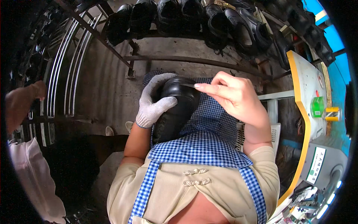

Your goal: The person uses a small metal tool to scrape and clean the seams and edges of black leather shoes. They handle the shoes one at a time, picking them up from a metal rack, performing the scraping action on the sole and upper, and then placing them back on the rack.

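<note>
A glossy black shoe point(178, 106) rests on my lap, its rounded toe pointing away from me. My left hand point(152, 100), in a pale grey knit glove, is wrapped round the shoe from its left side, thumb across the upper. My bare right hand point(233, 95) comes in from the right, index finger and thumb pinched together at the toe's right edge. A thin, dark sliver seems to stick out from those fingertips along the toe, but it is too small to name. Beneath the shoe lies my blue checked apron point(201, 145).
Black shoes point(167, 16) line a metal rack ahead. On my right stands a yellow-edged table point(304, 82) with a green-labelled jar point(317, 107), a yellow-and-black roll point(333, 114) and a grey machine point(324, 160). Another person's arm point(24, 102) shows at left, near metal rails point(71, 74).
</note>
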`<control>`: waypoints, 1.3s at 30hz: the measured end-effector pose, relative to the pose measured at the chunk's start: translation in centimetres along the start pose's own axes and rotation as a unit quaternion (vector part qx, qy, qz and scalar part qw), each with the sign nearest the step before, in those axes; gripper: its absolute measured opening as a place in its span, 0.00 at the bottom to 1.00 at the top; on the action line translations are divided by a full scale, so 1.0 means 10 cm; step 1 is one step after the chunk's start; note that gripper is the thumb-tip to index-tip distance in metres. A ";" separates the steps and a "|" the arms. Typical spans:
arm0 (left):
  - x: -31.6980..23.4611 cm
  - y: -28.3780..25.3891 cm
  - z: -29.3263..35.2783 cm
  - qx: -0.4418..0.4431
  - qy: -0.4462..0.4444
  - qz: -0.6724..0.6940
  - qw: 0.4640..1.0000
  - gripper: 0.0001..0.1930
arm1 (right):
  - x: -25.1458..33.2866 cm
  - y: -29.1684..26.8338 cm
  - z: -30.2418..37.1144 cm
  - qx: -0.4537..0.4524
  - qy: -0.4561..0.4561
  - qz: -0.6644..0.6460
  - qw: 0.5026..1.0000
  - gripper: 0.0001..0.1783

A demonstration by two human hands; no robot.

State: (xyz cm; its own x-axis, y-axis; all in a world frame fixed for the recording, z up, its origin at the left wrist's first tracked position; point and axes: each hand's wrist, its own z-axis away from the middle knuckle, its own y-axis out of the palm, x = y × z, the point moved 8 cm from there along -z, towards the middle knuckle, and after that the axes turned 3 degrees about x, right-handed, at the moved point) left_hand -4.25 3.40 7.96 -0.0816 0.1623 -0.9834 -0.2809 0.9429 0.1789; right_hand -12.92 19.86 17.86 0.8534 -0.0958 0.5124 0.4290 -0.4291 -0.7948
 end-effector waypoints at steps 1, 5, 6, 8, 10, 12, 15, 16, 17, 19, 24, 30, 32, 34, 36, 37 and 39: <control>0.00 0.01 -0.01 0.003 0.002 -0.003 1.000 0.35 | 0.00 -0.01 -0.01 -0.014 0.000 -0.005 1.000 0.19; 0.01 0.00 -0.02 0.011 0.020 0.014 1.000 0.35 | -0.12 -0.01 0.05 -0.059 0.018 -0.045 0.997 0.19; 0.02 -0.01 -0.03 0.012 0.020 0.016 1.000 0.35 | -0.16 -0.03 0.09 -0.068 0.027 -0.060 0.996 0.19; 0.04 -0.03 -0.02 0.011 0.016 0.017 1.000 0.36 | -0.15 -0.03 0.13 -0.041 0.032 -0.055 0.997 0.18; 0.04 -0.04 -0.02 0.011 0.016 0.011 1.000 0.36 | -0.10 -0.05 0.14 -0.020 0.030 -0.043 0.998 0.19; 0.05 -0.03 -0.02 0.015 0.009 0.011 1.000 0.36 | -0.07 -0.07 0.15 -0.013 0.030 -0.021 0.999 0.19; 0.08 -0.01 -0.01 0.008 0.001 0.020 1.000 0.36 | 0.01 -0.09 0.07 -0.017 0.018 0.006 1.000 0.18; 0.08 -0.03 -0.03 0.003 0.003 0.025 1.000 0.36 | 0.05 -0.09 0.03 -0.022 0.013 0.013 1.000 0.18; 0.08 -0.04 -0.04 -0.002 0.005 0.030 1.000 0.36 | 0.04 -0.07 0.04 -0.025 0.012 0.007 1.000 0.18; 0.07 -0.04 -0.01 0.006 0.010 0.028 1.000 0.36 | 0.01 -0.03 0.04 -0.030 0.006 -0.005 1.000 0.18; 0.05 -0.03 0.00 0.016 0.013 0.012 1.000 0.35 | -0.03 -0.02 0.07 -0.014 0.018 -0.002 1.000 0.19; 0.05 0.00 0.00 0.023 0.006 0.030 0.999 0.35 | -0.06 -0.03 0.02 -0.053 0.018 -0.023 0.998 0.19; 0.06 -0.03 0.00 0.019 0.005 0.034 0.999 0.36 | -0.11 -0.03 0.06 -0.055 0.029 -0.043 0.997 0.18; 0.09 -0.06 0.00 0.014 0.005 0.032 0.999 0.36 | -0.13 -0.03 0.11 -0.047 0.036 -0.054 0.997 0.18; 0.11 -0.08 0.00 0.012 0.001 0.032 0.999 0.35 | -0.11 0.00 0.13 -0.027 0.035 -0.045 0.998 0.18; 0.11 -0.08 -0.01 0.012 0.000 0.034 0.999 0.35 | -0.10 0.00 0.13 -0.017 0.034 -0.039 0.999 0.18; 0.11 -0.08 -0.02 0.012 -0.001 0.035 0.999 0.35 | -0.08 0.00 0.10 -0.018 0.037 -0.019 0.999 0.18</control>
State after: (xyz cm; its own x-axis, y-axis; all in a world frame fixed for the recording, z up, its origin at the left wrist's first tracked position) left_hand -4.33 2.78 6.74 -0.0990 0.2275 -0.9687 -0.2514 0.9362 0.2455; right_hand -13.32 20.84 17.15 0.8117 -0.1448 0.5659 0.4486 -0.4661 -0.7626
